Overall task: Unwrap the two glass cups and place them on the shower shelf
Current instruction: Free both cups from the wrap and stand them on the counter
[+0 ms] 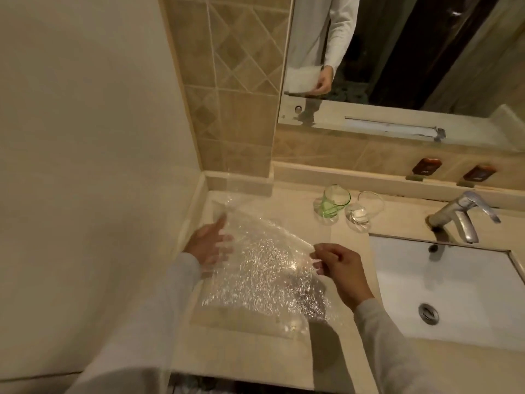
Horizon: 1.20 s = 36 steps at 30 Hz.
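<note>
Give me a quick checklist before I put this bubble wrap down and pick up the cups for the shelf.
1. Both cups unwrapped: ok. The green glass cup and the clear glass cup stand bare on the counter.
2. Cups upright and stable: cannot tell; the wide lens makes both look tilted.
3. Hands free: not ok. The left hand and the right hand both hold the bubble wrap.
4. Room to drop the wrap: ok, bare counter beneath it.
5. Cups away from the sink: ok, they stand behind its corner.
6. Shower shelf ready: cannot tell, not in view.
</note>
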Each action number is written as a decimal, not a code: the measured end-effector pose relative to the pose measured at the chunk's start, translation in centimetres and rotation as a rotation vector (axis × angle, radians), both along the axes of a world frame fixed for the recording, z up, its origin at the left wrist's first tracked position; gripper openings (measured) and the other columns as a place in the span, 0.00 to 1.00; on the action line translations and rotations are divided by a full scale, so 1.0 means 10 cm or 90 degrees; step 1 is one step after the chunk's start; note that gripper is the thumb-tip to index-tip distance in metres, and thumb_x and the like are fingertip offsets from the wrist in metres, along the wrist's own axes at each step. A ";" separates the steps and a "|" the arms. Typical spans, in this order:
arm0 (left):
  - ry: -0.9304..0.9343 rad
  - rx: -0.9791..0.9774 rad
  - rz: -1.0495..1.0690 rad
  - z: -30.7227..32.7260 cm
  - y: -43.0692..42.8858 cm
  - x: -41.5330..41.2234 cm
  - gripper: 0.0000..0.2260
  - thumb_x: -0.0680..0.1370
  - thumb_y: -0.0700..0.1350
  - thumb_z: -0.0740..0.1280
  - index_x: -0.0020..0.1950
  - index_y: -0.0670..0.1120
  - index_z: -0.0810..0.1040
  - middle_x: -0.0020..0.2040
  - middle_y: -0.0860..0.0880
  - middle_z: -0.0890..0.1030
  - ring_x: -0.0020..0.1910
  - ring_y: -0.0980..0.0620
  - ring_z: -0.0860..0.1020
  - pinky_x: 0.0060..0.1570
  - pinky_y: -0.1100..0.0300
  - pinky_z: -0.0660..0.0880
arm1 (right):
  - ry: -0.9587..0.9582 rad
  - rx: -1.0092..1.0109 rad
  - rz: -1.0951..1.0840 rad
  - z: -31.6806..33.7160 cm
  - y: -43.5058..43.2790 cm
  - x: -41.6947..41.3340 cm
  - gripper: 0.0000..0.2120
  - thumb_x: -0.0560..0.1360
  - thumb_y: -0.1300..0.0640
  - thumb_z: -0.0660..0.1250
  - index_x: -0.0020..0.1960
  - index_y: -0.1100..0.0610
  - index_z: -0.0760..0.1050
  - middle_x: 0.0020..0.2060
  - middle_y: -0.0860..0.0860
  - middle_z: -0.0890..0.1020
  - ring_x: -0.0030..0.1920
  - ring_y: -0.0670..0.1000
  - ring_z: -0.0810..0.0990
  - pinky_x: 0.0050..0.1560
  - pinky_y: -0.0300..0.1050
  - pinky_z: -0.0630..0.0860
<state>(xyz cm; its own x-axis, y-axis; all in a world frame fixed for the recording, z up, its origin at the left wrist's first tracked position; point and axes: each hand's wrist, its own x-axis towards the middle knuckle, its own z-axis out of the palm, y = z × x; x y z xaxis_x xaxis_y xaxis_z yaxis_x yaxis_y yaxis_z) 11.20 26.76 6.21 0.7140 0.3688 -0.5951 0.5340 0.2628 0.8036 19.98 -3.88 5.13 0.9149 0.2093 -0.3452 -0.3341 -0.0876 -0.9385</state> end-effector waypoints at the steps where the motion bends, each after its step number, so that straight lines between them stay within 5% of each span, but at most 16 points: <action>1: 0.008 -0.004 -0.064 -0.04 -0.06 -0.06 0.31 0.63 0.71 0.74 0.56 0.50 0.79 0.44 0.50 0.87 0.38 0.47 0.86 0.37 0.52 0.82 | -0.002 -0.005 -0.015 -0.02 0.03 -0.01 0.04 0.79 0.63 0.71 0.51 0.63 0.84 0.38 0.57 0.87 0.31 0.50 0.81 0.34 0.43 0.80; 5: 0.045 0.056 0.068 -0.38 -0.18 -0.21 0.18 0.70 0.48 0.79 0.53 0.39 0.80 0.34 0.47 0.85 0.23 0.49 0.77 0.27 0.58 0.74 | 0.021 -0.068 -0.030 -0.19 0.18 -0.06 0.06 0.78 0.57 0.74 0.48 0.60 0.85 0.37 0.57 0.88 0.30 0.50 0.82 0.32 0.41 0.79; 7: 0.093 0.091 0.130 -0.54 -0.12 -0.25 0.15 0.72 0.47 0.77 0.53 0.40 0.81 0.35 0.45 0.85 0.24 0.48 0.76 0.30 0.57 0.73 | 0.041 -0.134 0.025 -0.33 0.25 -0.12 0.05 0.76 0.55 0.75 0.47 0.57 0.86 0.38 0.56 0.88 0.33 0.50 0.85 0.35 0.44 0.82; 9: 0.172 0.199 0.083 -0.62 -0.05 -0.30 0.19 0.73 0.52 0.74 0.61 0.46 0.79 0.48 0.45 0.86 0.39 0.45 0.82 0.44 0.51 0.79 | 0.065 -0.192 0.091 -0.46 0.33 -0.19 0.04 0.75 0.54 0.76 0.47 0.55 0.86 0.39 0.56 0.88 0.36 0.53 0.86 0.45 0.54 0.86; 12: 0.224 0.324 0.017 -0.70 0.01 -0.38 0.31 0.74 0.57 0.71 0.75 0.52 0.66 0.68 0.49 0.78 0.66 0.45 0.76 0.66 0.53 0.69 | 0.087 -0.293 0.201 -0.59 0.42 -0.26 0.17 0.76 0.48 0.74 0.59 0.58 0.83 0.50 0.57 0.88 0.48 0.56 0.87 0.58 0.59 0.82; 17: 0.201 0.437 -0.045 -0.74 -0.08 -0.36 0.34 0.75 0.54 0.71 0.78 0.50 0.62 0.75 0.43 0.69 0.73 0.41 0.68 0.71 0.48 0.66 | 0.078 -0.389 0.321 -0.64 0.45 -0.22 0.28 0.77 0.44 0.71 0.72 0.58 0.75 0.64 0.57 0.83 0.63 0.56 0.82 0.68 0.52 0.76; 20: 0.245 0.500 -0.110 -0.69 -0.11 -0.34 0.36 0.75 0.55 0.70 0.79 0.50 0.58 0.79 0.43 0.60 0.77 0.42 0.58 0.74 0.47 0.59 | 0.096 -0.411 0.384 -0.64 0.39 -0.19 0.22 0.78 0.43 0.70 0.65 0.55 0.81 0.60 0.53 0.85 0.60 0.53 0.83 0.63 0.47 0.77; 24: 0.266 0.505 -0.163 -0.60 -0.12 -0.27 0.36 0.76 0.58 0.68 0.80 0.53 0.57 0.79 0.45 0.60 0.76 0.42 0.62 0.72 0.45 0.63 | 0.087 -0.405 0.418 -0.64 0.26 -0.09 0.23 0.75 0.41 0.69 0.61 0.56 0.81 0.57 0.50 0.85 0.54 0.50 0.83 0.44 0.29 0.71; 29: 0.314 0.546 -0.272 -0.35 -0.18 -0.10 0.35 0.75 0.62 0.67 0.79 0.57 0.58 0.76 0.48 0.65 0.72 0.44 0.68 0.68 0.51 0.67 | 0.067 -0.399 0.451 -0.67 0.06 0.18 0.21 0.76 0.44 0.68 0.56 0.61 0.81 0.55 0.58 0.85 0.59 0.57 0.82 0.59 0.48 0.77; 34: 0.230 0.568 -0.250 -0.05 -0.52 0.40 0.30 0.75 0.57 0.70 0.75 0.53 0.66 0.72 0.45 0.73 0.69 0.43 0.71 0.68 0.52 0.67 | 0.061 -0.363 0.403 -0.67 -0.23 0.57 0.18 0.77 0.45 0.70 0.62 0.53 0.82 0.58 0.51 0.85 0.54 0.48 0.81 0.48 0.35 0.71; 36: 0.156 0.520 -0.205 -0.02 -0.81 0.71 0.28 0.75 0.54 0.73 0.73 0.52 0.70 0.69 0.46 0.75 0.67 0.44 0.74 0.66 0.54 0.69 | 0.051 -0.336 0.317 -0.65 -0.39 0.77 0.22 0.77 0.47 0.72 0.68 0.54 0.78 0.61 0.52 0.83 0.53 0.47 0.78 0.53 0.35 0.69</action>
